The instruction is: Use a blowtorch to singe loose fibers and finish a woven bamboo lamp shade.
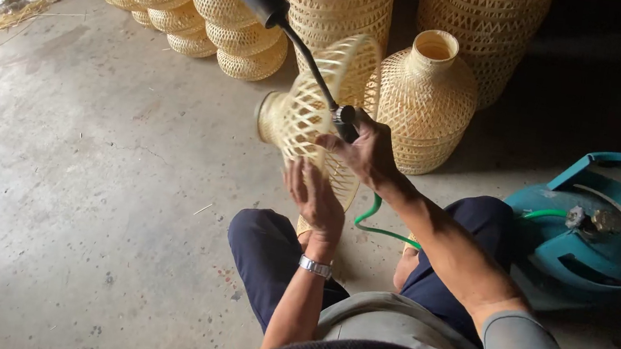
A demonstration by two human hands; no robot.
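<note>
Gripping a black gas torch (288, 34) in closed fingers, the right hand (365, 150) sits at three o'clock of the woven bamboo lampshade (309, 119); the left hand's (316, 195) spread fingers touch its lower rim at six o'clock.

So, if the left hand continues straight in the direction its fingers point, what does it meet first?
The left hand points up and away, with its fingers spread against the open-weave bamboo shade. It would press into that weave at once. Beyond it stands the vase-shaped woven basket, though depth is unclear.
</note>
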